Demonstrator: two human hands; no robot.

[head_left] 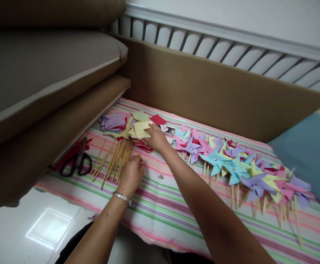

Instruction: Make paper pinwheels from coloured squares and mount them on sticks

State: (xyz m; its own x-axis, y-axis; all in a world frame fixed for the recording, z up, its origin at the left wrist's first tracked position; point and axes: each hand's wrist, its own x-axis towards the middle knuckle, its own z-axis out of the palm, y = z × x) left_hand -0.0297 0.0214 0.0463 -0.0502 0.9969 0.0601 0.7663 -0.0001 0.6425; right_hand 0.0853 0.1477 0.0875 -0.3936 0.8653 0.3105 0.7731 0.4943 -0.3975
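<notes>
My right hand [157, 138] reaches over a small pile of yellow paper squares [141, 129], its fingers spread and touching their right edge. My left hand [131, 171], with a silver bracelet [122, 198] at the wrist, is closed beside a bundle of thin wooden sticks [116, 157]. Its thumb and fingertips are drawn together; anything between them is too small to make out. Left of the yellow squares lies a stack of mixed-colour paper [113, 122], purple on top. A red paper square [158, 119] lies just behind my right hand.
Many finished paper pinwheels [216, 159] on sticks lie in a row to the right. Black-handled scissors [79, 161] rest at left by red material. Small metal bits [160, 176] lie on the striped cloth [160, 209]. Large brown cushions [66, 84] stand at left; a brown board [204, 88] runs behind.
</notes>
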